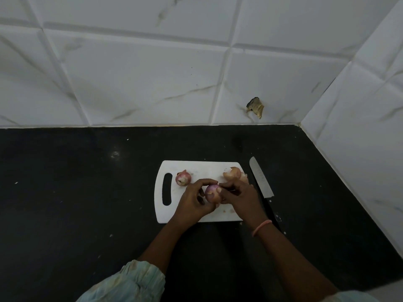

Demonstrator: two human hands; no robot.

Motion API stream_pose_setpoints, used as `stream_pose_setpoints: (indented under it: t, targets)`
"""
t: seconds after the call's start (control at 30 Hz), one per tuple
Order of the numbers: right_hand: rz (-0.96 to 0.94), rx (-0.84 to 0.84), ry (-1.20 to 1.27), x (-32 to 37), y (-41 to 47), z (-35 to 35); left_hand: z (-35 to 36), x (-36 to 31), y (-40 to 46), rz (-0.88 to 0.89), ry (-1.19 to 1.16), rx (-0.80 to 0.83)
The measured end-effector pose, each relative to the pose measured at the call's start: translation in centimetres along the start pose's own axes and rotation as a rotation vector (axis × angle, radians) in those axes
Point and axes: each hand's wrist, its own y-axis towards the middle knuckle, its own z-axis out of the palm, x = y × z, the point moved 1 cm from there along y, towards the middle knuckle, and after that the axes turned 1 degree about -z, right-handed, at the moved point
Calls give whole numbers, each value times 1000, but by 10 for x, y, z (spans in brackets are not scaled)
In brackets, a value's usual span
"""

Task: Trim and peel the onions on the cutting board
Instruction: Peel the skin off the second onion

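A white cutting board with a handle slot lies on the black counter. Over its middle, my left hand cups a purple onion from the left. My right hand pinches the skin at the onion's top right side. A second onion, still in its skin, rests near the handle slot. A pile of loose brown onion skins lies at the board's far right corner.
A knife with a black handle lies on the black counter just right of the board, blade pointing away. White tiled walls close the back and right side. A broken hole marks the back wall.
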Motion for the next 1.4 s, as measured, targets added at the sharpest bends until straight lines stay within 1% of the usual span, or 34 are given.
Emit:
stream_pose_setpoints:
  t: [0.07,0.3,0.4,0.5,0.63,0.77,0.87,1.0,1.07,1.17,1.3,1.4]
  targets:
    - [-8,11,-16,-3,2,-2,0,2,0,1,13,3]
    - [-56,-27,-46,1,1,-2,1,3,0,-32,1,-2]
    - [-158,-6,-128,5,-5,0,1,0,1,-72,-47,-19]
    - [-351,86,-242,4,-9,3,0,1,0,-35,-63,-30]
    - [-379,46,-297,-1,-9,4,-2,1,1,33,-33,-21]
    - [-438,36,-366,-1,-8,2,-1,2,0,45,-21,-20]
    - [-402,45,-351,-2,-9,2,-1,0,0,57,-4,-1]
    - [-285,75,-206,-3,-5,2,-2,-1,0,70,3,20]
    - [-264,105,-237,-4,-2,1,-2,2,1,63,10,41]
    - [-279,136,-325,-5,1,4,-2,3,1,-7,-27,54]
    - [-239,48,-229,-7,1,8,-3,2,0,-76,-116,62]
    - [-212,-48,-169,-5,0,10,-1,2,-2,-83,-98,87]
